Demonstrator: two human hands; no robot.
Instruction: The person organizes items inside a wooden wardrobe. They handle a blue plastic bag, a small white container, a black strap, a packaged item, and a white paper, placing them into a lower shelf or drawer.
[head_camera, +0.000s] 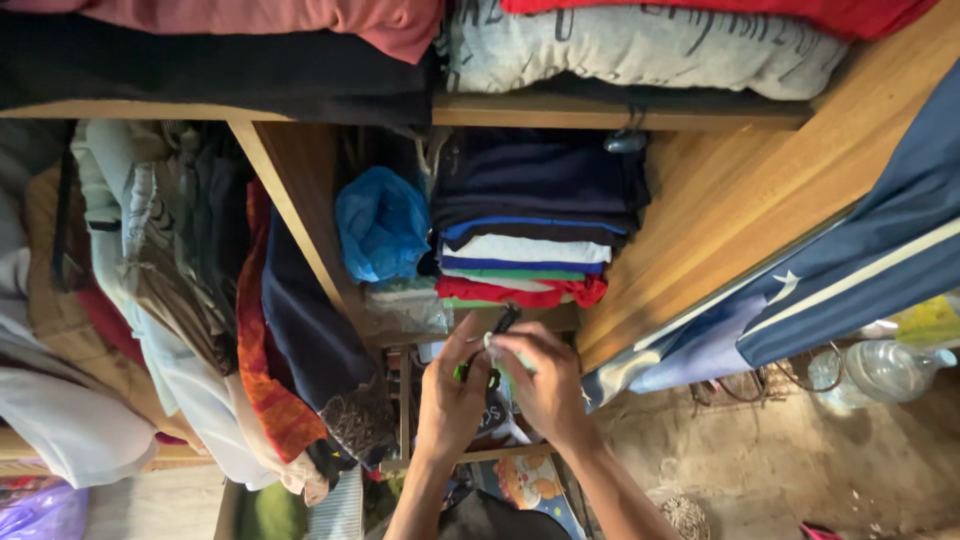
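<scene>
Up close to a wooden wardrobe (700, 190), both hands, left hand (452, 395) and right hand (545, 385), pinch a small green item (492, 352) below folded clothes (530, 250); the floor (790, 470) is bare earth.

Both forearms are bare to the lower frame edge, with no sleeves, watch or bracelets visible. The left hand (452, 395) and right hand (545, 385) are gloveless; no rings can be made out on the fingers.

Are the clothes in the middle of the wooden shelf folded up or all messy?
Folded. The stack of dark blue, white, green and red clothes lies in flat, even layers on the wooden shelf, edges lined up beside a crumpled blue plastic bag.
</scene>
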